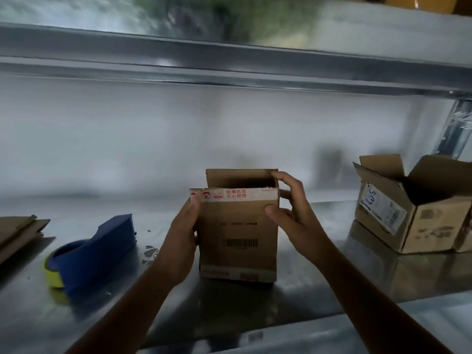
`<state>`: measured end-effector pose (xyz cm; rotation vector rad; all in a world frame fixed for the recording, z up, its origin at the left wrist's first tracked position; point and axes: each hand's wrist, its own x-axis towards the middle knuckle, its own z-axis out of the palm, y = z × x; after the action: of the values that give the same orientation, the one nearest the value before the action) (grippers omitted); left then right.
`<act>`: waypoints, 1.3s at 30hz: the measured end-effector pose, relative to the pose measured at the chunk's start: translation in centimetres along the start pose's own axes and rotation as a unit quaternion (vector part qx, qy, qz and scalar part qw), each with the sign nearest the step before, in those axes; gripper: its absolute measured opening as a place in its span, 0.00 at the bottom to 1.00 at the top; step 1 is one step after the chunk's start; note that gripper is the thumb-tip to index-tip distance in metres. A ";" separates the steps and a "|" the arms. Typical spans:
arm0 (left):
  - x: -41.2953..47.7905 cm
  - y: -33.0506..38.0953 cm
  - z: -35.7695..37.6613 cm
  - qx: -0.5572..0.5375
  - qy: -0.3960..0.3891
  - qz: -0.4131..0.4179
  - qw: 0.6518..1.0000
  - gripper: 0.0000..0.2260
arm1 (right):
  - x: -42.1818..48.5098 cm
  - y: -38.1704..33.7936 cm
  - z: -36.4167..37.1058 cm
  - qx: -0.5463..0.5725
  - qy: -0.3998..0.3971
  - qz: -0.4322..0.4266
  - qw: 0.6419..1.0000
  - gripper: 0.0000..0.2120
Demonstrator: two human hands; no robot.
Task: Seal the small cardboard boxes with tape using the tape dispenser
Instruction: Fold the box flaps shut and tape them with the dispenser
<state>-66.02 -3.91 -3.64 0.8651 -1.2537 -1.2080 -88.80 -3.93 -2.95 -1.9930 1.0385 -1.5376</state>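
Head view: a small cardboard box [237,233] stands upright mid-shelf, top open, its inside too dark to tell the contents. The left hand [180,241] grips its left side; the right hand [293,215] curls round its upper right edge, thumb on the front. A blue tape dispenser [97,254] lies well left on the metal shelf [332,277], beside flattened cardboard [18,231]. A labelled open box [429,226] sits far right, with bare shelf between.

Brown cardboard box [238,226] with red-printed white tape and black barcode; blue tape dispenser [102,249], yellow-green roll [52,275].
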 end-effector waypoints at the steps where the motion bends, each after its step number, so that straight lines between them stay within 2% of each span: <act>1: 0.0 -0.2 0.5 0.005 0.004 0.001 1.000 0.20 | 0.3 0.4 -0.6 0.001 -0.005 -0.005 1.000 0.29; 6: 0.1 -1.3 1.9 0.035 0.021 0.008 0.999 0.22 | 1.4 2.0 -2.2 0.025 -0.038 -0.002 0.999 0.33; 12: 0.5 -1.4 2.1 0.047 0.025 0.017 0.998 0.21 | 2.4 2.7 -2.8 0.060 -0.065 0.030 0.996 0.39; 16: 0.6 -1.4 1.7 0.050 0.011 0.033 0.998 0.19 | 2.3 2.4 -2.2 0.058 -0.059 0.014 0.996 0.37; 19: 0.7 -1.7 1.3 0.058 0.005 0.041 0.997 0.17 | 2.0 2.1 -2.1 0.037 -0.088 0.016 0.995 0.35; 29: -0.3 -1.5 0.0 0.082 -0.128 0.081 0.985 0.18 | 2.3 2.2 -2.8 0.001 -0.109 0.049 0.993 0.43; 33: -0.6 -1.0 0.1 0.122 -0.140 0.108 0.977 0.18 | 2.2 2.6 -3.1 -0.001 -0.111 0.048 0.993 0.45; 37: -0.5 -0.7 0.2 0.129 -0.131 0.119 0.976 0.15 | 2.4 2.8 -3.5 -0.046 -0.152 0.028 0.987 0.47; 39: -0.4 -0.9 0.2 0.127 -0.132 0.112 0.977 0.16 | 2.2 2.9 -3.3 -0.043 -0.136 -0.002 0.990 0.45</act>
<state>-66.29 -3.65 -4.55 0.7358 -1.7018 -1.0176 -92.56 -7.04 -2.57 -2.1884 1.0034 -1.1964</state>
